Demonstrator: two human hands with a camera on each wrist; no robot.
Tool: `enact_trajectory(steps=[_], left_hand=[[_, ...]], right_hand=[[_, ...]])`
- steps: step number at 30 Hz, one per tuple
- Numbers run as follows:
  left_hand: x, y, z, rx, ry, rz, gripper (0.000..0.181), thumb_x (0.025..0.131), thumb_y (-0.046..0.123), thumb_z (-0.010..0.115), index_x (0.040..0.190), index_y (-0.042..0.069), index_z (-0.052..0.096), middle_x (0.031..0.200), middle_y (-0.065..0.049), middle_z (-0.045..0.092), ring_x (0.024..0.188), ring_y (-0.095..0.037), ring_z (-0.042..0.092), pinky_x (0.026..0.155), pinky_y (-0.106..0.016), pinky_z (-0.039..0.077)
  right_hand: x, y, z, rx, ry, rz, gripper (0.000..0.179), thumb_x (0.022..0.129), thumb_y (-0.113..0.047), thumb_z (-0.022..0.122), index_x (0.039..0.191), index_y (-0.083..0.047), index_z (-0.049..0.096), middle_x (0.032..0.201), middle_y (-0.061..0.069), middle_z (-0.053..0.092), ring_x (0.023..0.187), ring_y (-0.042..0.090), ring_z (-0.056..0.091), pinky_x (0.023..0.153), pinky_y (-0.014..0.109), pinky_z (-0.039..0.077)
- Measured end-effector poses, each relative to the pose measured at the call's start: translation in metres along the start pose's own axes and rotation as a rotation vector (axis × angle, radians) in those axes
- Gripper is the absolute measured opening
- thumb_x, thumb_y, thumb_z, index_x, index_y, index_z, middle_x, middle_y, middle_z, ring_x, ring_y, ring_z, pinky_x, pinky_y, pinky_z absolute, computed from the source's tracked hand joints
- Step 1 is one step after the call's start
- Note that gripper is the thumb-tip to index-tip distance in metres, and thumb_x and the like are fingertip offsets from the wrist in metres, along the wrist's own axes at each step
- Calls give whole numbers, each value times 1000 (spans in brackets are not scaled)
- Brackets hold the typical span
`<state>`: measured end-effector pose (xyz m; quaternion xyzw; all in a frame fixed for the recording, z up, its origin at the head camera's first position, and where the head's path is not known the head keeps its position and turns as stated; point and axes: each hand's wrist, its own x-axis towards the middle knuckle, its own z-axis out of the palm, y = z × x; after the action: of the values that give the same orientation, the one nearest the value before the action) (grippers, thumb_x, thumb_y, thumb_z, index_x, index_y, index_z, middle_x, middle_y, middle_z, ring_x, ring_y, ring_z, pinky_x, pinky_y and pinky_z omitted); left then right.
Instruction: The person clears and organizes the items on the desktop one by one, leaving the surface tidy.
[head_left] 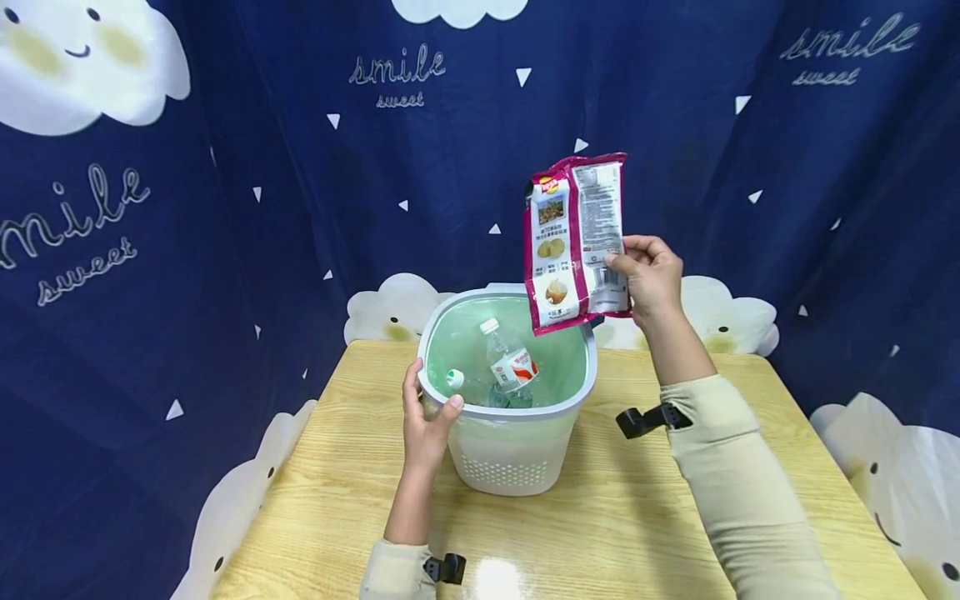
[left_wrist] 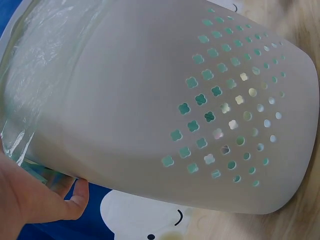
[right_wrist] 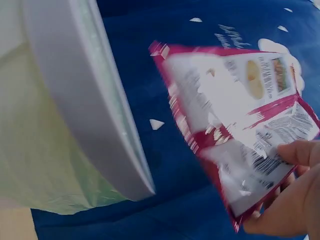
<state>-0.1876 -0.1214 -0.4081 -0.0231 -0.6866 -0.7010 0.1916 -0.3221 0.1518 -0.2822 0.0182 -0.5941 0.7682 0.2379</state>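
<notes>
A pink-and-white chip bag (head_left: 577, 242) is up above the back right of a pale trash bin (head_left: 510, 450). My right hand (head_left: 654, 279) pinches the bag by its right edge, thumb on the printed face; in the right wrist view the bag (right_wrist: 240, 120) tilts beside the bin's rim. At the bin's left front, my left hand (head_left: 429, 425) grips the rim, and the left wrist view shows its bent fingers (left_wrist: 77, 200) against the bin's side. Inside the green liner (head_left: 558, 358) lie a clear plastic bottle (head_left: 513, 358) with a red-and-white label and another white cap (head_left: 454, 378).
The bin stands on a light wooden table (head_left: 337, 500) whose back edge lies close behind it. A dark blue curtain (head_left: 450, 150) with clouds and "smile" lettering hangs around the table. Both sleeves carry black wrist cameras.
</notes>
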Motion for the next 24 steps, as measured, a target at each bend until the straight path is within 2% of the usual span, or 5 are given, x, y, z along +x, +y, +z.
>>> enact_trajectory(steps=[4, 6, 12, 19, 24], left_hand=[[1, -1, 0, 0, -2, 3, 80, 78, 21, 66, 146, 16, 23, 140, -17, 28, 128, -31, 24, 101, -59, 11], [1, -1, 0, 2, -3, 2, 81, 78, 21, 65, 146, 16, 23, 140, -17, 27, 129, -31, 23, 102, -60, 10], [1, -1, -1, 7, -2, -4, 81, 78, 20, 65, 147, 16, 23, 141, -16, 27, 130, -32, 22, 102, -60, 8], [1, -2, -3, 10, 8, -7, 81, 77, 19, 65, 146, 15, 24, 141, -15, 28, 128, -30, 24, 102, -59, 11], [7, -23, -5, 1, -2, -12, 82, 77, 21, 68, 146, 22, 24, 142, -12, 27, 129, -29, 23, 102, -59, 11]], right_hand=[[1, 8, 16, -98, -109, -74, 24, 74, 14, 61, 80, -9, 60, 65, -1, 52, 61, 9, 47, 54, 21, 38], [1, 11, 21, -115, -164, -90, 25, 73, 15, 61, 79, -9, 59, 64, -2, 53, 60, 9, 47, 53, 21, 39], [2, 16, 35, -115, -309, -71, 31, 70, 18, 66, 75, -12, 58, 65, -4, 58, 61, 8, 53, 55, 23, 43], [2, 18, 55, -196, -495, -43, 27, 72, 17, 66, 78, -8, 57, 69, 1, 60, 63, 12, 53, 57, 25, 44], [3, 18, 66, -249, -560, -39, 23, 71, 16, 66, 80, -4, 59, 70, 4, 59, 63, 14, 54, 57, 27, 45]])
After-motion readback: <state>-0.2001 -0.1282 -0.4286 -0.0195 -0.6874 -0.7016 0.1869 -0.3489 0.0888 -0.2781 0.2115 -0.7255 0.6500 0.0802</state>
